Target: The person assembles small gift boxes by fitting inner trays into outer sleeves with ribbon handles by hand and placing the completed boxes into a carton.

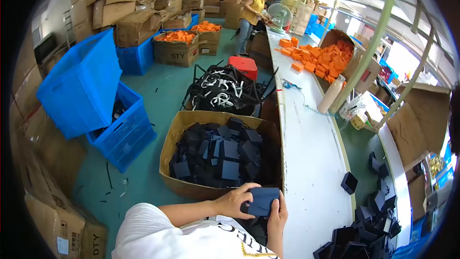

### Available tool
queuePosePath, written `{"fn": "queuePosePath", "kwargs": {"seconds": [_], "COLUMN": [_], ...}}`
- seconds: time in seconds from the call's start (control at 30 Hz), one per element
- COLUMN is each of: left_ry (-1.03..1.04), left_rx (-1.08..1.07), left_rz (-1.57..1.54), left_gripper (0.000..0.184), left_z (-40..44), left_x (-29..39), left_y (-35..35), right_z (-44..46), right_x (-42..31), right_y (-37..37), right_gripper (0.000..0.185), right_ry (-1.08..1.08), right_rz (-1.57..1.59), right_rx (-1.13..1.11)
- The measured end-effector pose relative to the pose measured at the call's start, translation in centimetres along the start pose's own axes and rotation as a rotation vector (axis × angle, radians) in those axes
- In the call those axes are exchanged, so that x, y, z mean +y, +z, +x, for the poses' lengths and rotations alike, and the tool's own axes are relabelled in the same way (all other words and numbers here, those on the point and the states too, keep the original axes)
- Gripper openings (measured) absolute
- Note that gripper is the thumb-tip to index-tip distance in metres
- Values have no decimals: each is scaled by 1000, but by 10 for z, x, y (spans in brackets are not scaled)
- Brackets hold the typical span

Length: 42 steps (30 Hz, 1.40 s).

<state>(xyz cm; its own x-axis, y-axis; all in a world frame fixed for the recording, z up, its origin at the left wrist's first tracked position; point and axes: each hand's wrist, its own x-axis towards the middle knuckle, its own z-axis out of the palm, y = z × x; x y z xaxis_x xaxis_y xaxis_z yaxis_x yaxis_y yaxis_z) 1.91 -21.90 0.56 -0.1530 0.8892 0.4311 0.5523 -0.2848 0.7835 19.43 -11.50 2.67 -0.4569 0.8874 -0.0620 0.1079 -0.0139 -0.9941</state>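
A dark blue box (pixel 262 200) is held between my two hands, just in front of my body. My left hand (pixel 235 202) grips its left side with curled fingers. On its right side, my right hand (pixel 277 213) has its thumb on the face and its fingers along the edge. Just beyond my hands stands an open cardboard carton (pixel 220 118) filled with many dark blue boxes (pixel 229 149). The white tabletop (pixel 306 163) lies right of my hands.
Dark boxes (pixel 366 230) are heaped at the lower right, and one (pixel 349 182) lies apart. Orange boxes (pixel 326 60), a bottle (pixel 331 94) and a fan (pixel 279 17) are farther along the table. A person (pixel 251 12) stands beyond the red stool (pixel 243 67). Blue crates (pixel 127 124) stand left.
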Motion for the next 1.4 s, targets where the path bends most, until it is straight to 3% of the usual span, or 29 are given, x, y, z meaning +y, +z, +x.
{"fn": "queuePosePath", "kwargs": {"seconds": [0.03,0.07,0.13,0.23,0.3,0.37,0.43,0.53,0.6,0.67,0.77,0.97,1.17,1.27,1.4], "left_ry": [-50,-155,-90,-396,-605,-910,-1074,-1033,-823,-575,-233,71,301,387,367], "left_rx": [-9,60,298,600,720,801,814,724,660,627,514,222,-70,-213,-402], "left_rz": [-16,-10,204,348,576,383,355,385,454,453,472,220,123,207,302], "left_gripper": [50,51,55,52,57,88,104,105,84,67,57,48,56,69,85], "left_z": [3,1,-7,-38,-61,-77,-72,-52,-27,13,80,157,224,267,324], "left_x": [0,-10,-58,-153,-211,-258,-268,-283,-282,-247,-185,-117,-82,-79,-82], "left_y": [-5,-10,-25,-60,-91,-116,-119,-99,-77,-52,-16,57,116,163,233], "right_z": [3,8,16,15,10,6,0,-2,3,4,4,3,4,4,4], "right_x": [-1,11,46,48,40,47,62,75,82,92,92,77,70,70,67], "right_y": [-3,-11,-31,-60,-70,-81,-87,-87,-88,-85,-86,-81,-81,-81,-81], "right_gripper": [50,52,57,57,57,57,53,46,41,35,26,21,20,20,20], "right_ry": [59,-29,-199,-225,-121,-72,-83,-103,-123,-150,-176,-244,-239,-233,-238], "right_rz": [-21,-57,-137,-222,-116,-74,-77,-39,-67,-78,-127,-201,-235,-223,-258], "right_rx": [15,64,155,233,271,309,331,366,370,371,414,438,438,439,464]}}
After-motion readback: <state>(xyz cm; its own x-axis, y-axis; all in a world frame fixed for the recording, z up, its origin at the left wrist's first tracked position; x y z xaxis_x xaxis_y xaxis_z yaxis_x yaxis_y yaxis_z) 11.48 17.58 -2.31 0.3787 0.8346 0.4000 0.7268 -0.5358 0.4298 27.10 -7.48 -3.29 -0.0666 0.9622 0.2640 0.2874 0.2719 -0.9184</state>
